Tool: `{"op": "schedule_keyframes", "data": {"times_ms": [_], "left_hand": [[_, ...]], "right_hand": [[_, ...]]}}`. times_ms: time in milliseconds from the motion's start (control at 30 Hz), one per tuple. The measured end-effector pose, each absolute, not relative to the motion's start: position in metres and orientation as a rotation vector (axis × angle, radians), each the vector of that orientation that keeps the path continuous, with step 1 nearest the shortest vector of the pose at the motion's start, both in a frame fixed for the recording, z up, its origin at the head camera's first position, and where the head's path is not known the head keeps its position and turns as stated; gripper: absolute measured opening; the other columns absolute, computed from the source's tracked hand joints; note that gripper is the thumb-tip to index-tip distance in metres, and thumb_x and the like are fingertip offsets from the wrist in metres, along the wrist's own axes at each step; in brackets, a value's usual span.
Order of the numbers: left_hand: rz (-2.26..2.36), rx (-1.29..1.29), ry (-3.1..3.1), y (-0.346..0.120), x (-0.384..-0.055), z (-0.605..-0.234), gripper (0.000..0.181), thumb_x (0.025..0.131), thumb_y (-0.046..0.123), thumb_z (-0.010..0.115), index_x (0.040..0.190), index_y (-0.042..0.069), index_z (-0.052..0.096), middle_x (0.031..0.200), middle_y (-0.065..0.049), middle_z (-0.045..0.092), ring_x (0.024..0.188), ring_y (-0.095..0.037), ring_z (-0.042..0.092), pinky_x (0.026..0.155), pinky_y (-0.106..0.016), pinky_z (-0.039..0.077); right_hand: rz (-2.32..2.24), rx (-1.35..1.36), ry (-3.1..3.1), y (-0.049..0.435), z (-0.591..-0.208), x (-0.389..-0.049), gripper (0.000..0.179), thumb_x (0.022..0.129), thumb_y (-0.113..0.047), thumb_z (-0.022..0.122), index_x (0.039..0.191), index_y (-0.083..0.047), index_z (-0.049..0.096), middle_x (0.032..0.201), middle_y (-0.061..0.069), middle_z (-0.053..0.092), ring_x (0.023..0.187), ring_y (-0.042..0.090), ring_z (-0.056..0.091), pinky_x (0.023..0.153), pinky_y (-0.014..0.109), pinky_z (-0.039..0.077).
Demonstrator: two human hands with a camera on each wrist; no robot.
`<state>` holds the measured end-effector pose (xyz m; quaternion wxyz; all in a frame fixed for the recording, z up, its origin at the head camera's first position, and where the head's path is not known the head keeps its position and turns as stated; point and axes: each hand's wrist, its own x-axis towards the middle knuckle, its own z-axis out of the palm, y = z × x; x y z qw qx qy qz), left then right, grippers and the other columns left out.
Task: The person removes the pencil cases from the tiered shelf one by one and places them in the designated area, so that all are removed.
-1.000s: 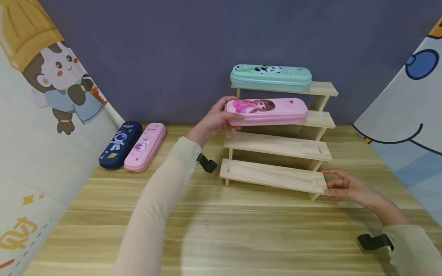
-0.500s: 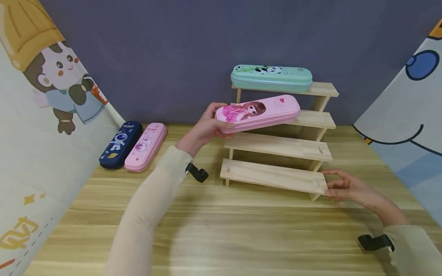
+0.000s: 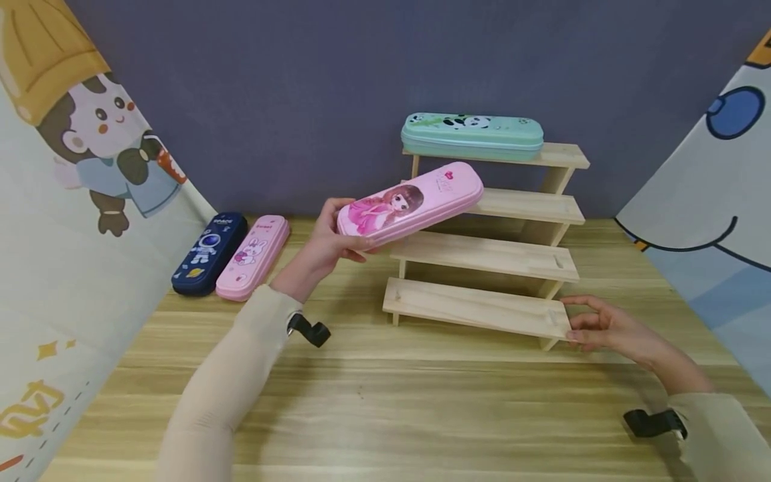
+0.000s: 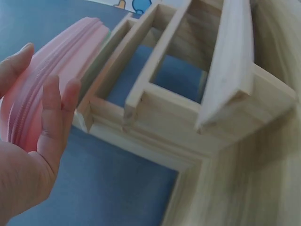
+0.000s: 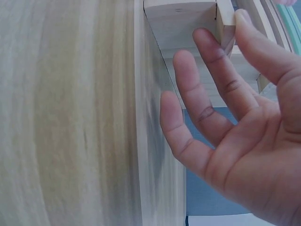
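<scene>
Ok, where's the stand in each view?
Head: stand, right of centre.
Left wrist: stand, upper middle to right.
Right wrist: stand, upper right, partly behind the right hand.
Shared landmark: table, bottom in head, right side in left wrist, left side in right wrist.

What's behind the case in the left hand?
In the head view, the rack and dark backdrop. The case mostly hides the left part of the second-highest shelf; anything there can't be seen.
</scene>
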<state>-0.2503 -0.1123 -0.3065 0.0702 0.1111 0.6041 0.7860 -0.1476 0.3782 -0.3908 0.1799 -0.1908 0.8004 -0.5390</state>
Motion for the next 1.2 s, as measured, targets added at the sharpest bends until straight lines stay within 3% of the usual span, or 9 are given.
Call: {"op": "schedule_keyframes", "data": {"times_ms": [367, 1200], "left_hand": [[2.480, 0.318, 1.817, -0.143, -0.226, -0.327, 0.066, 0.078, -0.025, 0.059, 0.125, 0.013, 0.032, 0.125, -0.011, 0.045, 0.064, -0.021, 0.072, 0.049, -0.028, 0.061], [2.728, -0.084, 1.715, -0.177, -0.202, -0.357, 0.064, 0.085, -0.022, 0.059, 0.122, 0.020, 0.027, 0.121, -0.009, 0.052, 0.066, -0.024, 0.073, 0.055, -0.026, 0.062]], "right_hand": [[-1.521, -0.536, 2.259, 0.379, -0.390, -0.148, 0.060, 0.099, 0.003, 0.056, 0.135, -0.042, 0.040, 0.108, -0.008, 0.070, 0.091, 0.016, 0.068, 0.070, 0.035, 0.062], [-1.511, -0.508, 2.284, 0.378, -0.390, -0.148, 0.058, 0.099, 0.002, 0.057, 0.138, -0.037, 0.040, 0.105, -0.006, 0.070, 0.088, 0.017, 0.067, 0.068, 0.036, 0.061]]}}
